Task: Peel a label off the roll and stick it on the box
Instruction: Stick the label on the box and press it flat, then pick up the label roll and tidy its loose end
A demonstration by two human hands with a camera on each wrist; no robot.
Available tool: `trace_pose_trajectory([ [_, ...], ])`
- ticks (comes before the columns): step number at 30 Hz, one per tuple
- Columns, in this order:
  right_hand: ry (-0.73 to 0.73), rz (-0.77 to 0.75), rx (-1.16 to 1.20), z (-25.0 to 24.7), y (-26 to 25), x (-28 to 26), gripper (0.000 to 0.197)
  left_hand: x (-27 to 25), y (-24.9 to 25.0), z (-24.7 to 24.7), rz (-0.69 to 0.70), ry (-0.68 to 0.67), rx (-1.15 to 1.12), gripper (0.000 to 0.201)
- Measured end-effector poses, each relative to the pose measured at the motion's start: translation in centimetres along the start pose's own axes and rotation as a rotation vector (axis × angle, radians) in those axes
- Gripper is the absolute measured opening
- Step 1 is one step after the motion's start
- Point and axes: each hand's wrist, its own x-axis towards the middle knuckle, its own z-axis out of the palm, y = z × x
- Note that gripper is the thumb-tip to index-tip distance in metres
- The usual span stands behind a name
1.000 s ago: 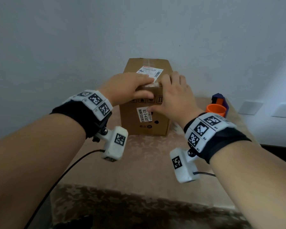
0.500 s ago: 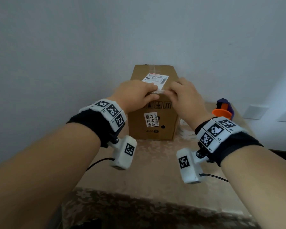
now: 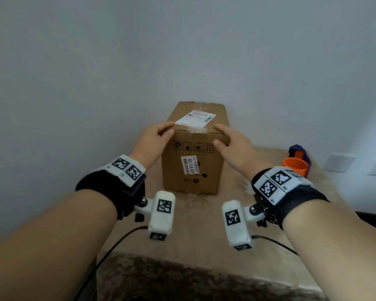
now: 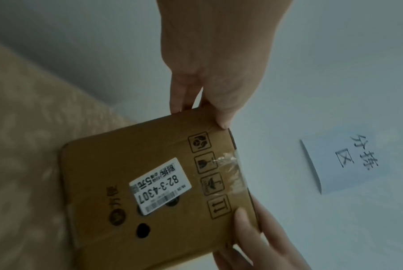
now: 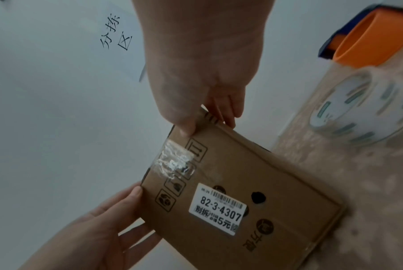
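A brown cardboard box (image 3: pixel 193 181) stands upright on the table near the wall. A white printed label (image 3: pixel 195 119) lies flat on its top, and a small white sticker (image 3: pixel 190 167) is on its front. My left hand (image 3: pixel 168 129) clasps the box's top left corner, thumb on the front edge and fingers round the side. At the top right corner my right hand (image 3: pixel 218 134) holds it the same way, its thumb pressed on the front face. The label roll (image 5: pixel 357 109) lies on the table to the right of the box.
An orange and purple tape dispenser (image 3: pixel 295 166) stands at the table's right rear. The beige patterned tablecloth (image 3: pixel 193 231) reaches the near edge. A paper sign (image 4: pixel 348 160) hangs on the wall behind the box. Cables (image 3: pixel 117 242) trail from both wrist cameras.
Both hands slid apart from the label's near edge at the middle of the box top out to the two top corners. The box and the label stayed in place.
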Motion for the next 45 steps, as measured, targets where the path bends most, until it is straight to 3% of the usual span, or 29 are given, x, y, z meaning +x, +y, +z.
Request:
trace_pose_trajectory([
  [5,-0.004,-0.049,-0.049,3.1,-1.8,1.8,0.047,1.3,-0.6,-3.7,-0.036,0.042,0.107,0.035],
  [11,-0.028,-0.077,-0.129,3.8,-1.3,1.6,0.050,0.9,-1.5,-3.0,0.014,0.075,0.201,0.035],
  [18,-0.064,-0.073,-0.215,0.9,-1.4,1.0,0.062,1.1,-0.1,-1.4,0.046,0.147,0.413,0.031],
  [26,-0.023,-0.018,-0.263,-5.3,0.3,-1.2,0.054,-0.2,5.1,1.7,0.159,0.147,0.470,0.026],
  [35,0.021,0.154,-0.322,-10.3,6.7,-4.0,0.032,-2.5,8.4,9.9,0.349,-0.049,0.440,0.029],
  [41,0.014,0.293,-0.219,-9.2,12.5,-5.5,0.032,-2.9,4.2,16.6,0.261,-0.263,0.400,0.023],
  [45,-0.004,0.392,-0.113,-6.3,15.5,-6.4,0.043,-2.6,0.7,20.0,0.203,-0.410,0.509,0.033],
])
